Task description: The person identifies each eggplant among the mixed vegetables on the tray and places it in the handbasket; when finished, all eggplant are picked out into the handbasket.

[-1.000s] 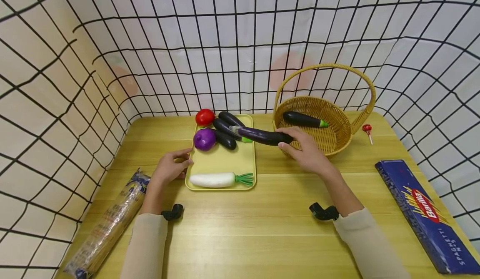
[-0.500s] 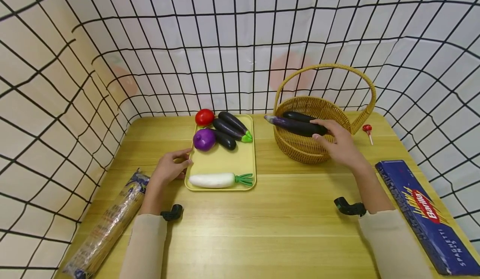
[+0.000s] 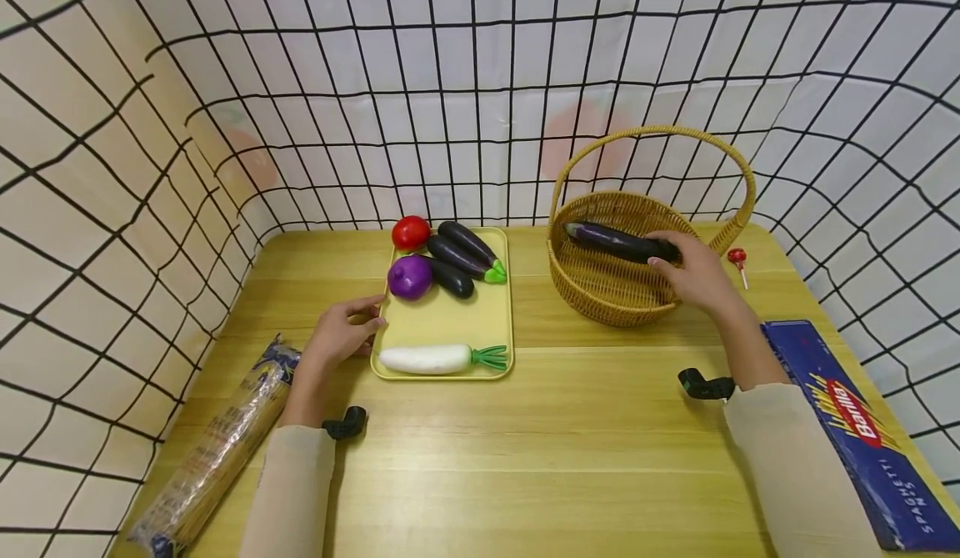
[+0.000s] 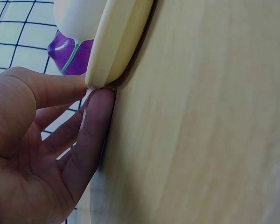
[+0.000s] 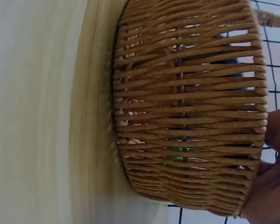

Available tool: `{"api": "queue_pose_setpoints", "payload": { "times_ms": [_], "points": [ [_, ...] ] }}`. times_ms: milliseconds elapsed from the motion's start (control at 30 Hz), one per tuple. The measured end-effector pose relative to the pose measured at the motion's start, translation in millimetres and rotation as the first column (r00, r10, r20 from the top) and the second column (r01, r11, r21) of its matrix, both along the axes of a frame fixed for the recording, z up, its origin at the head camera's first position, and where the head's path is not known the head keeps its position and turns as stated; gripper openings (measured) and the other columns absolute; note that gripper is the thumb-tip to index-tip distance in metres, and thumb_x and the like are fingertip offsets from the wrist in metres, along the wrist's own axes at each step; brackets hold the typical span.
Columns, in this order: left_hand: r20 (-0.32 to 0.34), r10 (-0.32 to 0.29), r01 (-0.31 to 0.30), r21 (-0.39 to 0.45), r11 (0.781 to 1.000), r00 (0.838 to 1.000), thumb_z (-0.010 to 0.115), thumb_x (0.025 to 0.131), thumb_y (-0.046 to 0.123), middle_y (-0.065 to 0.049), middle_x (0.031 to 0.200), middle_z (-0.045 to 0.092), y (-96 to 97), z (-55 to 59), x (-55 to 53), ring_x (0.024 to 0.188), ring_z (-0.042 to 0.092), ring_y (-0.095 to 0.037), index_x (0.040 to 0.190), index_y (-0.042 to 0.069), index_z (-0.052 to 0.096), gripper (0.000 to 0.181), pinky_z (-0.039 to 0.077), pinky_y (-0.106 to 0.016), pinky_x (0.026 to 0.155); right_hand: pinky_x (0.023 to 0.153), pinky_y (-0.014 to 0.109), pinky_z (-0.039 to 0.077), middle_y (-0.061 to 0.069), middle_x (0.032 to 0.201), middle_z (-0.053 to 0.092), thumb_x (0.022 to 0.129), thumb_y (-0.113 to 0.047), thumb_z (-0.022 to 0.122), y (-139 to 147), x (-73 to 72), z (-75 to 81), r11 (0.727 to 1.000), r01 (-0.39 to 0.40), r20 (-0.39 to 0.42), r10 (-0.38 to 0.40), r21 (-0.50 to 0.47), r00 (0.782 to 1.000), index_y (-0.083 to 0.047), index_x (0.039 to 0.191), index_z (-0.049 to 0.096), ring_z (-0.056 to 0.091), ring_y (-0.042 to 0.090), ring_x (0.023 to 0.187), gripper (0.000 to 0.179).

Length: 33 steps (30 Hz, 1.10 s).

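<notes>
My right hand (image 3: 693, 273) grips a long dark purple eggplant (image 3: 618, 242) by its thick end, low inside the wicker basket (image 3: 621, 312). The eggplant lies across the basket's opening, covering the one behind it; a bit of green (image 5: 178, 151) shows through the weave in the right wrist view. At the left, my left hand (image 3: 345, 333) pinches the rim of the yellow tray (image 3: 427, 320), thumb above and a finger beneath. On that tray lie several dark eggplants (image 3: 467, 256), a round purple vegetable (image 3: 410, 278), a red tomato (image 3: 411, 233) and a white radish (image 3: 426, 359).
A blue spaghetti box (image 3: 855, 433) lies at the right, partly behind the right forearm. Beside the basket is a red lollipop (image 3: 738, 259). A clear bag of spaghetti (image 3: 217, 449) lies at left. Black wire mesh (image 3: 480, 91) walls the table.
My right hand has carried the eggplant rightward from over the tray's edge to the basket and lowered it inside. The left hand has stayed at the tray's rim.
</notes>
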<state>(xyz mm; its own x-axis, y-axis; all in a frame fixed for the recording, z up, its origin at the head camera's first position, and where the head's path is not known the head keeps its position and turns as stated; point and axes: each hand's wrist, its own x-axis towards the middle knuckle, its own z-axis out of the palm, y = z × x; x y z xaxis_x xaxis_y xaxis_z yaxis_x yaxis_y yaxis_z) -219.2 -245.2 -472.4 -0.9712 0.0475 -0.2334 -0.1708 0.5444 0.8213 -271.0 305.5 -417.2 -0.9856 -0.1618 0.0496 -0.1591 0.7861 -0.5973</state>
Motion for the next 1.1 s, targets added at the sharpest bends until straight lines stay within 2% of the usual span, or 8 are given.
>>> {"api": "queue_pose_setpoints", "payload": {
  "times_ms": [233, 500, 833, 1100],
  "points": [
    [-0.008, -0.002, 0.002, 0.003, 1.0, 1.0, 0.064, 0.103, 0.022, -0.016, 0.134, 0.058, -0.3, 1.0, 0.8, 0.084, 0.065, -0.02, 0.152, 0.02, 0.054, 0.05, 0.062, -0.03, 0.067, 0.112, 0.073, 0.03, 0.032, 0.155, 0.039, 0.108, -0.02, 0.054, -4.4, -23.0, -0.2, 0.995, -0.023, 0.066, 0.017, 0.094, 0.998, -0.004, 0.151, 0.046, 0.033, 0.057, 0.141, 0.046],
    [0.0, 0.002, -0.002, -0.004, 1.0, 1.0, 0.064, 0.103, 0.023, -0.016, 0.136, 0.058, -0.9, 0.8, 1.3, 0.085, 0.065, -0.021, 0.152, 0.021, 0.053, 0.05, 0.062, -0.03, 0.068, 0.109, 0.071, 0.037, 0.037, 0.152, 0.039, 0.106, -0.015, 0.056, -6.5, -33.0, 1.6, 0.991, -0.046, 0.173, 0.024, 0.124, 0.985, -0.001, 0.15, 0.046, 0.039, 0.058, 0.136, 0.048],
    [0.008, 0.011, -0.011, 0.0, 1.0, 1.0, 0.065, 0.103, 0.023, -0.015, 0.136, 0.058, -2.5, -0.6, 3.3, 0.082, 0.064, -0.019, 0.152, 0.022, 0.054, 0.05, 0.061, -0.029, 0.067, 0.109, 0.071, 0.037, 0.038, 0.152, 0.038, 0.103, -0.011, 0.056, -11.3, -42.7, -9.1, 0.978, -0.056, 0.213, 0.012, 0.2, 0.977, 0.001, 0.148, 0.046, 0.033, 0.059, 0.138, 0.048],
    [0.003, -0.002, 0.002, 0.003, 1.0, 1.0, 0.064, 0.104, 0.023, -0.016, 0.138, 0.057, 0.1, 1.4, 0.5, 0.084, 0.065, -0.019, 0.153, 0.021, 0.053, 0.051, 0.062, -0.03, 0.068, 0.11, 0.07, 0.037, 0.038, 0.146, 0.043, 0.102, -0.013, 0.058, -11.7, -40.0, -7.5, 0.97, -0.066, 0.15, 0.031, 0.233, 0.988, 0.003, 0.148, 0.045, 0.039, 0.058, 0.135, 0.05]
  ]
}}
